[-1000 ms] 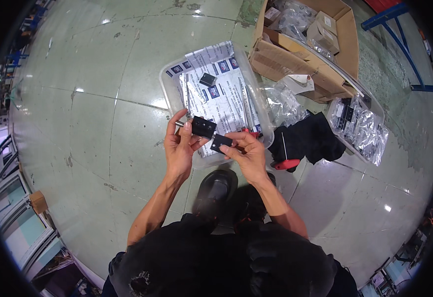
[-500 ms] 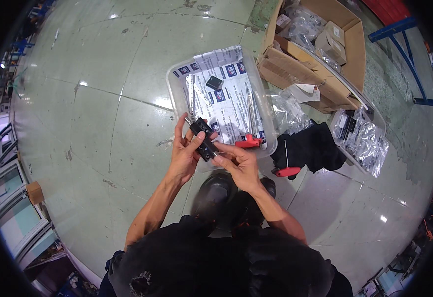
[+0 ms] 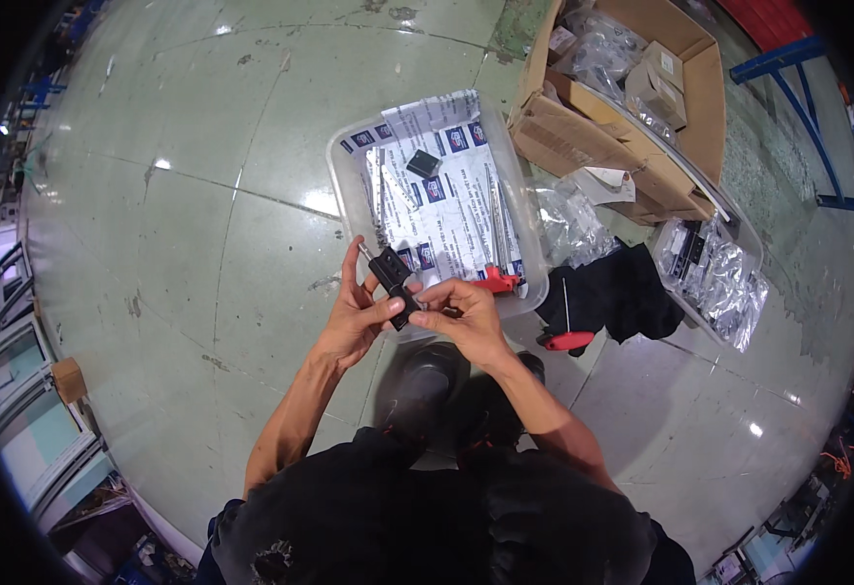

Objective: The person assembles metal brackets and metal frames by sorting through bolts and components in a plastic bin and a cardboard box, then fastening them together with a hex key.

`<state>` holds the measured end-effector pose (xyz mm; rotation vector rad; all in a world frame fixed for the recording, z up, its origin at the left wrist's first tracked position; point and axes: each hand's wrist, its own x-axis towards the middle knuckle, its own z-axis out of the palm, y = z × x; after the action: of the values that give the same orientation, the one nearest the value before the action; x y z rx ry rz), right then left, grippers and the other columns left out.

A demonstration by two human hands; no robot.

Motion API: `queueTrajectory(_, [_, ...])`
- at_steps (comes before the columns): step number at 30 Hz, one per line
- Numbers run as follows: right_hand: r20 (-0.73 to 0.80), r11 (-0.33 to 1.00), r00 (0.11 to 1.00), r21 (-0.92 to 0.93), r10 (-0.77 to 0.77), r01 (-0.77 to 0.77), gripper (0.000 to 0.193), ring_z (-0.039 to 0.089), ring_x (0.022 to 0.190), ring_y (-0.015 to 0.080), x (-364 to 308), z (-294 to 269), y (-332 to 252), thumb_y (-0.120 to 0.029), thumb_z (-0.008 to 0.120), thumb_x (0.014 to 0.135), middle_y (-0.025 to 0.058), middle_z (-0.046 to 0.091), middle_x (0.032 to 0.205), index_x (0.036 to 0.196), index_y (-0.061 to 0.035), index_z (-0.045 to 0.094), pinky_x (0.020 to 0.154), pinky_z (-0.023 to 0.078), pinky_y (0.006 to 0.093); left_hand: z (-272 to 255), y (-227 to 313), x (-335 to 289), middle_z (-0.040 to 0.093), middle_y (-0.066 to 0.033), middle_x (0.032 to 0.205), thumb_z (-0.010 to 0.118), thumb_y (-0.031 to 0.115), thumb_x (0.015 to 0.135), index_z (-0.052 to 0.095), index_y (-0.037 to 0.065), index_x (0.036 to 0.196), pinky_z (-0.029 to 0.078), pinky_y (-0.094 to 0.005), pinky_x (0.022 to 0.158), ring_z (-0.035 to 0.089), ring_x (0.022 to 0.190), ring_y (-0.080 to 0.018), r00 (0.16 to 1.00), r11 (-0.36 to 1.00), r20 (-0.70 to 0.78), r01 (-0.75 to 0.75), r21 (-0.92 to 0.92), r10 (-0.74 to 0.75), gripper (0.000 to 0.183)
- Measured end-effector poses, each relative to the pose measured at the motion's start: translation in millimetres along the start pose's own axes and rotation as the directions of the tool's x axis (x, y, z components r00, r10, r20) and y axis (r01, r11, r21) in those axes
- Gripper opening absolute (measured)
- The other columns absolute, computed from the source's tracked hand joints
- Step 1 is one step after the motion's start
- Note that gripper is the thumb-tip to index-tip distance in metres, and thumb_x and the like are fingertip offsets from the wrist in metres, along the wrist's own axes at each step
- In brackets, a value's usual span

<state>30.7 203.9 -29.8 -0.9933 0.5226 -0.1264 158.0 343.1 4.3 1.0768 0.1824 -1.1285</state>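
Note:
Over the near edge of a clear plastic tub (image 3: 337,161), I hold a black hinge (image 3: 391,271) with screw holes, tilted up to the left. A silvery pin (image 3: 364,250) sticks out of its far end. My left hand (image 3: 354,330) is closed around the hinge's near part, thumb on top and index finger stretched along the pin. My right hand (image 3: 474,320) pinches at the near right end of the hinge; what lies between its fingertips is too small to make out. Inside the tub, a small black block (image 3: 424,164) rests on the printed paper lining (image 3: 446,219).
Long metal rods and a red-handled tool (image 3: 498,281) lie at the tub's right side. Right of it are a black cloth (image 3: 632,292), a red T-handle key (image 3: 568,339), clear plastic bags (image 3: 573,229), another tub of bagged parts (image 3: 724,292) and an open cardboard box (image 3: 554,136).
The hinge has turned in my hands, now showing a narrower side, and moved slightly left and toward me. My right fingers have drawn in closer to its near end.

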Motion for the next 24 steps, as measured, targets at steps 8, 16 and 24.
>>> queueTrajectory(8, [0.058,0.65,0.91,-0.681,-0.411,0.337,0.017,0.066,0.077,0.0217,109,-20,-39,-0.013,0.068,0.085,0.0109,0.066,0.087,0.095,0.0008,0.065,0.068,0.051,0.0332,-3,11,-4,0.05,-0.0115,0.129,0.064,-0.006,0.085,0.003,0.04,0.15,0.059,-0.0522,0.077,0.063,0.103,-0.0286,0.993,0.999,0.116,-0.012,0.045,0.007,0.1])
queueTrajectory(16, [-0.022,0.276,0.958,-0.959,-0.287,0.061,0.029,0.062,0.098,0.0347,192,-19,-34,-0.011,0.075,0.075,0.0166,0.063,0.104,0.101,-0.0023,0.063,0.086,0.05,0.0416,26,24,-9,0.056,-0.0126,0.125,0.064,0.0,0.088,0.005,0.023,0.152,0.055,-0.0411,0.081,0.068,0.091,-0.0262,0.99,0.925,0.11,0.036,0.378,-0.083,0.09])
queueTrajectory(24, [-0.042,0.752,0.976,-0.644,-0.216,0.138,0.022,0.065,0.086,0.0242,148,-28,-29,-0.006,0.07,0.08,0.008,0.057,0.087,0.087,-0.0036,0.049,0.069,0.052,0.0414,13,12,-4,0.058,-0.0091,0.12,0.066,0.008,0.089,0.027,0.012,0.144,0.058,-0.0374,0.071,0.069,0.088,-0.025,0.975,0.938,0.171,0.076,0.339,-0.141,0.068])
